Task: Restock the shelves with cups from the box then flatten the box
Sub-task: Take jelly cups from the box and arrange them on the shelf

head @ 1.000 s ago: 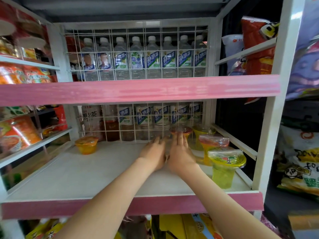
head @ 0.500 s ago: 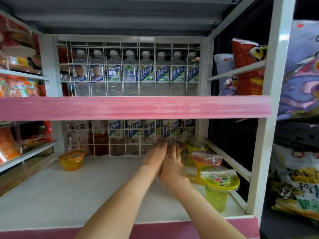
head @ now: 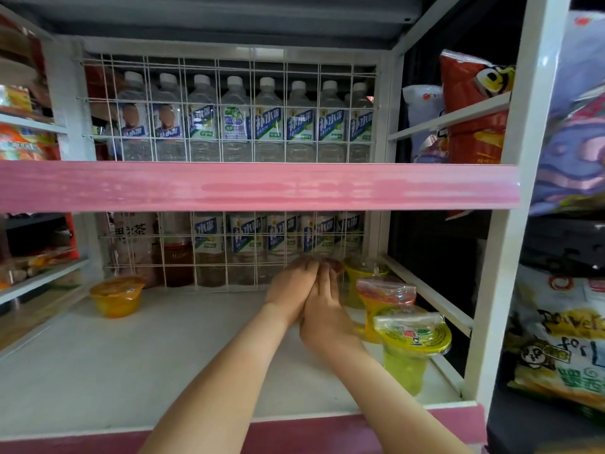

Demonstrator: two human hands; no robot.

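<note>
head: single view, looking into the lower shelf (head: 131, 355)
left hand (head: 289, 290): over shelf, pressed against right hand (head: 322, 317)
red-lidded cup (head: 336, 265): at shelf back by wire grid (head: 209, 257), at both hands' fingertips, mostly hidden
grip: cannot tell for either hand, fingers blurred, possibly cupping it
green cup (head: 406, 358): front right
orange cup (head: 116, 296): back left
</note>
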